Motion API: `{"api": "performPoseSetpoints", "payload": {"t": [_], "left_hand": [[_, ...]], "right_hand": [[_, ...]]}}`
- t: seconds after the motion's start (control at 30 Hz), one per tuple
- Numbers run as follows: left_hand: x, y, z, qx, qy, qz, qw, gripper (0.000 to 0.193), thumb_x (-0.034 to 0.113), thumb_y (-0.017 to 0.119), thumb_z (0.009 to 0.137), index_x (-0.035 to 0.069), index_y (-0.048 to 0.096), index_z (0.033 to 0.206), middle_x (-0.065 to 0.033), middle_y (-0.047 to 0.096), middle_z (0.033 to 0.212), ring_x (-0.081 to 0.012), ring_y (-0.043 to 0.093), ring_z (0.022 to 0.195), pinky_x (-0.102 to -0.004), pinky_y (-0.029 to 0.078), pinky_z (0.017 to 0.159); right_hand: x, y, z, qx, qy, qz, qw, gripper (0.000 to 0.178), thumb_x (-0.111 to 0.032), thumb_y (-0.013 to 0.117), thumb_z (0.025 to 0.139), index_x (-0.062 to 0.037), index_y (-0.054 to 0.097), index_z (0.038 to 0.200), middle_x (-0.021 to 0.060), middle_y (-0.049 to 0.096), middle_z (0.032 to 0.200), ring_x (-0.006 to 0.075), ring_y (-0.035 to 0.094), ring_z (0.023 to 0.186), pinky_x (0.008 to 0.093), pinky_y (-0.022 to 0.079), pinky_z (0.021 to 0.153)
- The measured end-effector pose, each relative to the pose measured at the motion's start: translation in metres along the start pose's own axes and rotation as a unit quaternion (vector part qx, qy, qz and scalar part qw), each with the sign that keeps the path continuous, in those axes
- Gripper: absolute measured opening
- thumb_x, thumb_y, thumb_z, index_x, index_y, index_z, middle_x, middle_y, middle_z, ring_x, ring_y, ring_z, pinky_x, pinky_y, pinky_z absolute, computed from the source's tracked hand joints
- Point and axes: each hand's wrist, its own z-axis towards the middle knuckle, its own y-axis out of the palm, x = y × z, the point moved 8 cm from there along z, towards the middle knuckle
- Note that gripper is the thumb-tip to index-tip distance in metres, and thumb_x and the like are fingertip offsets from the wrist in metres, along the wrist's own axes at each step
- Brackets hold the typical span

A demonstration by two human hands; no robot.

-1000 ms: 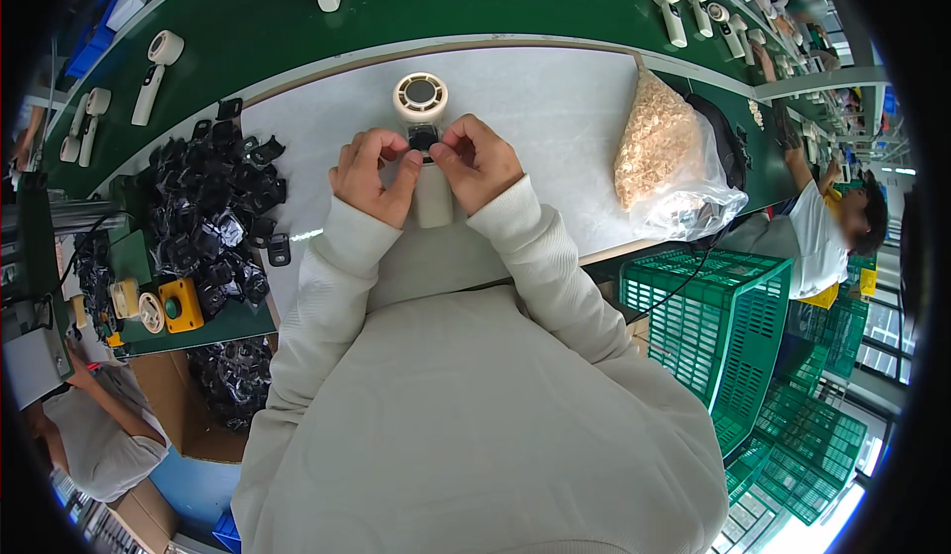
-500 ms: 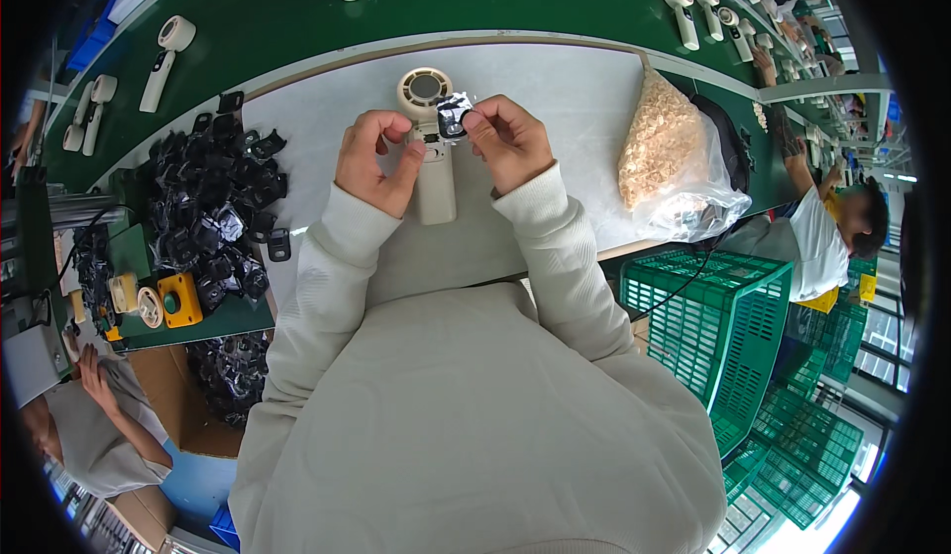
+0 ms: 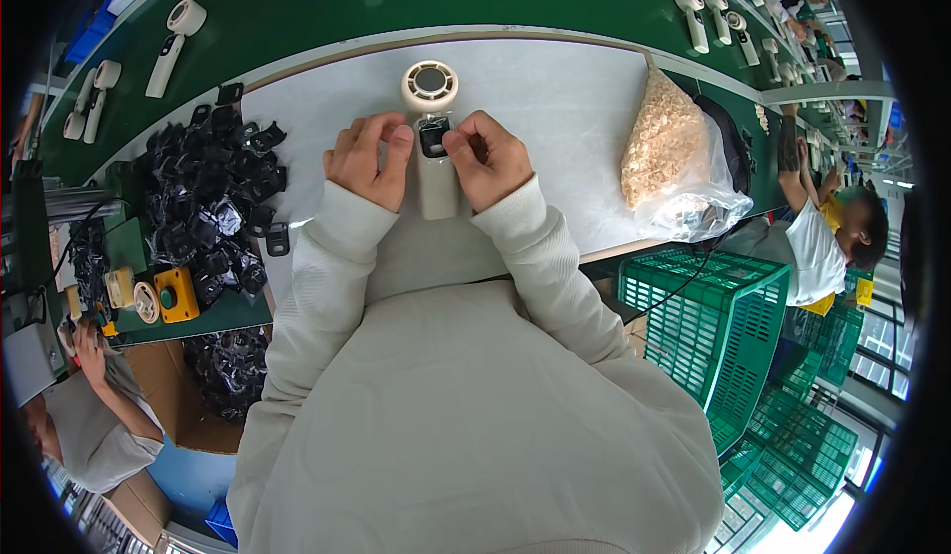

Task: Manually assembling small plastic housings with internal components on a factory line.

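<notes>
A cream handheld fan (image 3: 439, 190) lies on the pale work mat in front of me, its round head pointing away. On the upper part of its handle sits a small black cover (image 3: 433, 139) with a rounded window and a glossy surface. My right hand (image 3: 490, 166) is closed at the cover's right edge, thumb and forefinger against it. My left hand (image 3: 367, 166) is just left of the handle, thumb tip and forefinger drawn together. Whatever may be between those fingers is too small to make out.
Many black covers (image 3: 203, 202) are heaped at the left, with a yellow button box (image 3: 176, 296) in front. A clear bag of tan pieces (image 3: 662, 148) stands right, above a green crate (image 3: 693, 306). Other fans (image 3: 166, 59) rest on the green surface (image 3: 495, 0) beyond. Co-workers sit either side.
My right hand has brought the black cover down and left onto the fan's handle, where before it was raised beside the neck. My left hand has shifted slightly left, its fingers closer together.
</notes>
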Motion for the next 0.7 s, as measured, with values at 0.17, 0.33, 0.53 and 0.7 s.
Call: {"api": "performPoseSetpoints", "payload": {"t": [0.17,0.33,0.53,0.7], "left_hand": [[0.015,0.005,-0.003,0.003,0.059,0.221,0.973,0.031,0.034,0.054,0.091,0.013,0.065,0.110,-0.0038,0.065,0.094,-0.0249,0.055,0.078,-0.0364,0.037,0.071],[0.010,0.016,-0.006,0.008,0.077,0.172,0.982,0.027,0.023,0.054,0.092,0.010,0.061,0.115,-0.0076,0.064,0.095,-0.0266,0.056,0.076,-0.0360,0.041,0.071],[0.028,0.018,-0.005,0.029,0.077,-0.043,0.996,0.032,0.010,0.053,0.092,0.006,0.054,0.123,-0.0111,0.060,0.096,-0.0257,0.054,0.076,-0.0327,0.046,0.071],[0.046,0.006,0.000,0.019,0.083,-0.073,0.994,0.036,0.005,0.052,0.091,0.004,0.051,0.128,-0.0114,0.056,0.099,-0.0229,0.053,0.076,-0.0298,0.046,0.070]], "right_hand": [[-0.011,-0.002,-0.001,0.026,-0.053,-0.118,0.991,0.007,-0.008,0.059,0.086,-0.0045,0.060,0.092,0.0078,0.060,0.065,0.0216,0.053,0.053,0.0308,0.045,0.053],[-0.012,0.007,-0.005,0.050,-0.093,-0.125,0.986,0.018,-0.009,0.056,0.090,-0.0061,0.056,0.108,0.0106,0.064,0.074,0.0263,0.057,0.059,0.0335,0.048,0.058],[-0.023,0.004,-0.004,0.051,-0.146,-0.029,0.988,0.026,-0.010,0.051,0.094,-0.0062,0.050,0.120,0.0127,0.065,0.088,0.0268,0.060,0.068,0.0340,0.050,0.063],[-0.041,0.000,-0.003,0.049,-0.182,0.023,0.982,0.026,-0.010,0.047,0.098,-0.0050,0.049,0.123,0.0118,0.065,0.097,0.0234,0.061,0.079,0.0315,0.049,0.072]]}}
